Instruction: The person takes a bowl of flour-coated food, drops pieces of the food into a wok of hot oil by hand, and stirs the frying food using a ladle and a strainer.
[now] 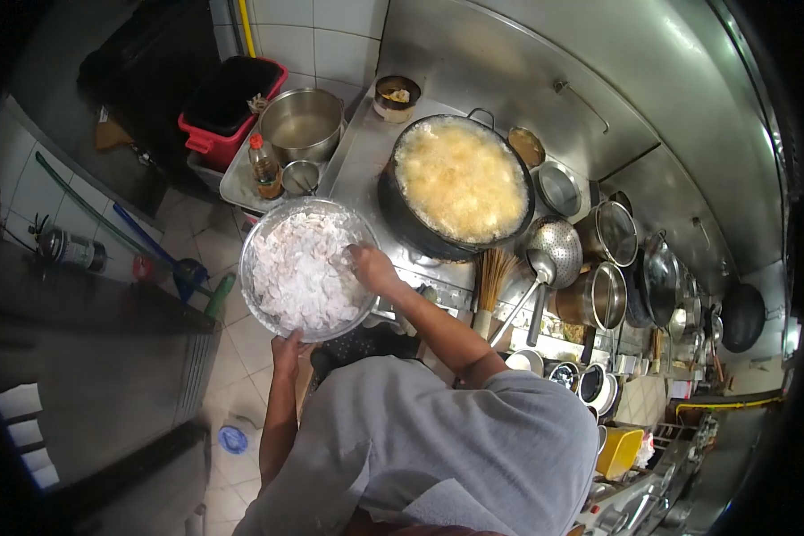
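Note:
A metal bowl (pixel 247 284) of white, flour-coated pieces (pixel 304 268) is held in front of me, beside the stove. My left hand (pixel 288 351) is closed on the bowl's near rim from below. Over the right side of the bowl, my right hand (pixel 373 271) reaches in among the floured pieces. Its fingers look curled, and their tips are partly hidden, so what they hold is unclear. Just right of the bowl, a large black pot (pixel 397 210) sits on the stove, full of foamy, bubbling yellow liquid (pixel 460 179).
A perforated skimmer (pixel 554 253) and a bamboo brush (pixel 494 281) lie right of the pot. Behind the bowl are a steel pot (pixel 301 134), a red-capped bottle (pixel 264 170) and a small metal cup (pixel 301 178). A red bin (pixel 214 138) stands farther back.

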A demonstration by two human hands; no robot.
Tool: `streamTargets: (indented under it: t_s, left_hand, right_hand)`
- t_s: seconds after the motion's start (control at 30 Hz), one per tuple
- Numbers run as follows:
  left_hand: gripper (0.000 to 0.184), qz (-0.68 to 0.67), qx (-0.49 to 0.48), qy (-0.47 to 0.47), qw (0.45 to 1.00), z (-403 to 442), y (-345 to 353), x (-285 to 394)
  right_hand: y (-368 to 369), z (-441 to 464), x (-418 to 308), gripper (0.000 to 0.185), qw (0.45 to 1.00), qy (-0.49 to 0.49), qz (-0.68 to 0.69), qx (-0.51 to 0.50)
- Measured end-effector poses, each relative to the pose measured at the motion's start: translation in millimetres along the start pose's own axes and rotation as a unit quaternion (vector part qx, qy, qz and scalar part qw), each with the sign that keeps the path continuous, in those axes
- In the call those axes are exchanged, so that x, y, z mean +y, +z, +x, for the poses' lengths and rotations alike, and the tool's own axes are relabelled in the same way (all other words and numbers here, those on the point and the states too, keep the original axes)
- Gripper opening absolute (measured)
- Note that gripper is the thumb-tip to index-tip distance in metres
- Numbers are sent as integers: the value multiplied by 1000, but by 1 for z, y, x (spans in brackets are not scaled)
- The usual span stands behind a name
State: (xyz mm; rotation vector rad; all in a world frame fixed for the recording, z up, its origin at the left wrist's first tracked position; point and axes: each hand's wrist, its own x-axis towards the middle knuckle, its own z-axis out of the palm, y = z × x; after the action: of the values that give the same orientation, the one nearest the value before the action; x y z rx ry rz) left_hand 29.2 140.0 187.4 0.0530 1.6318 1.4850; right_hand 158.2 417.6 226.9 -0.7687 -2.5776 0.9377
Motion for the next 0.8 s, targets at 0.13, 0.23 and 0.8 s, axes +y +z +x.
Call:
streamTargets:
  t_s: [0.13, 0.23, 0.8]
  left_hand:
    - [36, -14, 8, -2, 1000, -11, 9, 12]
    - [38, -28, 15, -2, 999, -13, 12, 13]
    - [41, -24, 55, -20, 998, -14, 19, 6]
  right_hand:
    - [-35, 11, 5, 23, 982, -92, 76, 146]
    - [-98, 36, 2, 26, 988, -33, 9, 149]
    - [-202, 186, 150, 19, 933, 169, -302, 93]
